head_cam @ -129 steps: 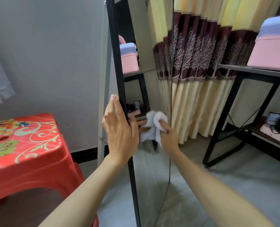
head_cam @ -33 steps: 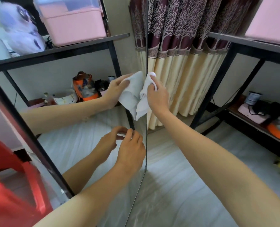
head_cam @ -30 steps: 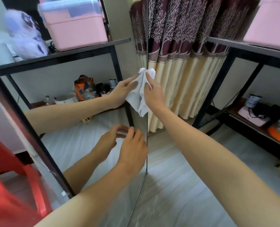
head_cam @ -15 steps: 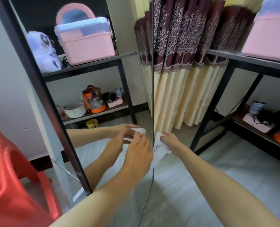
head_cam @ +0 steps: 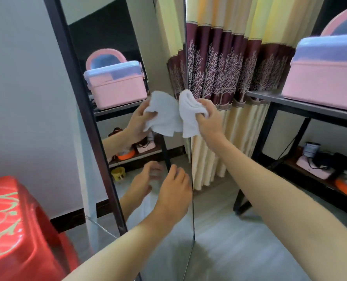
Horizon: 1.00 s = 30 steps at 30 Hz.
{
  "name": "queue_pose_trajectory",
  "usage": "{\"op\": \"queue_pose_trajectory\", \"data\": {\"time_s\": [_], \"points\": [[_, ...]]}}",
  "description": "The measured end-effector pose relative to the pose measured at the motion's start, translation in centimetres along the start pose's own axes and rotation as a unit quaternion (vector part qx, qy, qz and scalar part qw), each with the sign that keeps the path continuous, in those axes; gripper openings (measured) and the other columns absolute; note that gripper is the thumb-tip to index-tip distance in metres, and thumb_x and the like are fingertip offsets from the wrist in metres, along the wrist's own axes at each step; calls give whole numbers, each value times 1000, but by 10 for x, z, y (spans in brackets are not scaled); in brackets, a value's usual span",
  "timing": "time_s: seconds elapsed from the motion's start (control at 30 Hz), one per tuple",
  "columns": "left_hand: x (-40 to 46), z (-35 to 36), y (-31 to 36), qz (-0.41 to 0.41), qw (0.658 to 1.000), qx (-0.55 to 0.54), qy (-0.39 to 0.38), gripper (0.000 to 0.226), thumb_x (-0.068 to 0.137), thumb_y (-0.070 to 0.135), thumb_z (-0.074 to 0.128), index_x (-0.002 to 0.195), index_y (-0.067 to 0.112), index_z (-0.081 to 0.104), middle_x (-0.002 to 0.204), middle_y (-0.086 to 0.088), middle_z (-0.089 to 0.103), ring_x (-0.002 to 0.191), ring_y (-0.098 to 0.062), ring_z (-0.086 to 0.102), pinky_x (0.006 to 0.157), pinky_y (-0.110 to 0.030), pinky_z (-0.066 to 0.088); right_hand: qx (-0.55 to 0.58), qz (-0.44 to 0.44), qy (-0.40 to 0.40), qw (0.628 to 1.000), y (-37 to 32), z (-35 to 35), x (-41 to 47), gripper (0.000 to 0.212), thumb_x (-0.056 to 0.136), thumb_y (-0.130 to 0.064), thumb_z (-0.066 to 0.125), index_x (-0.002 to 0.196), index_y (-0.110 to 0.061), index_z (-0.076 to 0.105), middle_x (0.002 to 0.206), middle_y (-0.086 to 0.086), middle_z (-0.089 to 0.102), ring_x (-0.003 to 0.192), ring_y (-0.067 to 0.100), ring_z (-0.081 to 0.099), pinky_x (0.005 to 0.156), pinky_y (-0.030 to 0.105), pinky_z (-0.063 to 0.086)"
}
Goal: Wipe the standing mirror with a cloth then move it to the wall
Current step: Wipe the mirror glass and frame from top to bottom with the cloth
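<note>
Fingers [head_cam: 206, 115] of the right hand [head_cam: 210, 122] clutch a bunched white cloth [head_cam: 189, 116], pressing it against the right edge of the standing mirror [head_cam: 140, 57]. Below them, the left hand [head_cam: 173, 196] rests against the same edge, fingers bent; whether they grip the edge cannot be told. Left of both hands, beyond the mirror's black frame, sits a red plastic stool [head_cam: 12, 230]. Right of the fingers hangs a patterned curtain [head_cam: 229, 74].

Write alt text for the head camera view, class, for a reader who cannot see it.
A person's right hand presses a white cloth against the right edge of a standing mirror, while the left hand steadies that edge lower down. A red stool sits left; a black shelf with a pink box stands right.
</note>
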State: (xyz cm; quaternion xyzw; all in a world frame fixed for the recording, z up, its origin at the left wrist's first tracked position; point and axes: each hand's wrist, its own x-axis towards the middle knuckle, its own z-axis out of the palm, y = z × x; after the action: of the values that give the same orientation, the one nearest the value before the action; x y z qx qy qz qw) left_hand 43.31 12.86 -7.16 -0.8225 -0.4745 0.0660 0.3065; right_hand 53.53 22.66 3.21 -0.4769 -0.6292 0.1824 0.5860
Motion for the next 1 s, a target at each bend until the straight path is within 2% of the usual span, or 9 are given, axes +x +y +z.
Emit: {"op": "queue_pose_trajectory", "data": {"time_s": [0.1, 0.2, 0.3, 0.37, 0.47, 0.6, 0.7, 0.8, 1.0], "points": [[-7, 2, -4, -7, 1000, -9, -1, 44, 96, 27, 42, 131, 1, 44, 135, -20, 41, 130, -38, 27, 112, -52, 8, 44, -2, -57, 997, -17, 14, -2, 40, 88, 7, 41, 120, -8, 58, 111, 2, 58, 99, 11, 50, 88, 26, 45], [-13, 11, -2, -5, 1000, -15, -13, 40, 96, 26, 41, 128, 3, 47, 131, -18, 44, 125, -37, 32, 112, -51, 10, 79, 25, -101, 991, -2, 22, -37, 37, 89, 9, 43, 118, -5, 60, 100, -9, 55, 88, 2, 51, 79, 8, 45], [-23, 20, 6, 27, 999, 2, -36, 34, 96, 24, 41, 121, 3, 53, 125, -18, 50, 119, -36, 37, 111, -51, 12, 29, 119, -188, 975, 49, 18, -82, 32, 91, 7, 42, 117, -1, 59, 119, 9, 53, 96, 7, 51, 69, -3, 42], [-27, 24, 9, 43, 998, 16, -48, 35, 96, 24, 42, 122, 3, 53, 128, -18, 49, 123, -36, 35, 111, -51, 13, -58, 203, -306, 928, 86, 9, -108, 35, 91, 8, 38, 118, -3, 59, 123, 7, 52, 91, 11, 53, 66, 7, 44], [-31, 27, 9, 64, 996, 34, -52, 33, 96, 26, 42, 117, 6, 56, 122, -14, 53, 117, -33, 40, 109, -49, 16, -190, 242, -420, 853, 122, -6, -129, 41, 86, 12, 33, 101, -9, 66, 91, -7, 57, 63, 4, 47, 54, 8, 38], [-29, 28, 6, 61, 997, 29, -36, 31, 96, 24, 41, 114, 5, 58, 119, -15, 54, 116, -34, 41, 110, -51, 14, -166, 246, -297, 908, 125, -11, -102, 37, 87, 7, 36, 74, -15, 63, 94, 11, 60, 88, 30, 57, 82, 40, 50], [-24, 28, 8, 56, 997, 20, -40, 32, 96, 25, 41, 117, 6, 57, 122, -15, 52, 117, -33, 40, 110, -52, 14, -70, 170, -125, 975, 85, -6, -68, 33, 86, 12, 36, 90, -3, 65, 103, 13, 56, 94, 21, 50, 76, 26, 45], [-22, 28, 11, 51, 997, 20, -50, 33, 96, 25, 41, 117, 4, 55, 121, -15, 52, 115, -32, 41, 107, -48, 20, 21, 73, 5, 997, 43, 0, -36, 34, 82, 14, 39, 90, -8, 65, 104, 5, 51, 94, 15, 47, 72, 14, 40], [-17, 32, 21, 32, 997, 38, -66, 35, 96, 27, 41, 121, 5, 53, 121, -15, 52, 113, -31, 42, 102, -45, 27, 68, 91, -32, 993, 70, 37, -46, 26, 85, 6, 46, 97, -6, 66, 102, 5, 53, 93, 16, 51, 79, 21, 47]]}}
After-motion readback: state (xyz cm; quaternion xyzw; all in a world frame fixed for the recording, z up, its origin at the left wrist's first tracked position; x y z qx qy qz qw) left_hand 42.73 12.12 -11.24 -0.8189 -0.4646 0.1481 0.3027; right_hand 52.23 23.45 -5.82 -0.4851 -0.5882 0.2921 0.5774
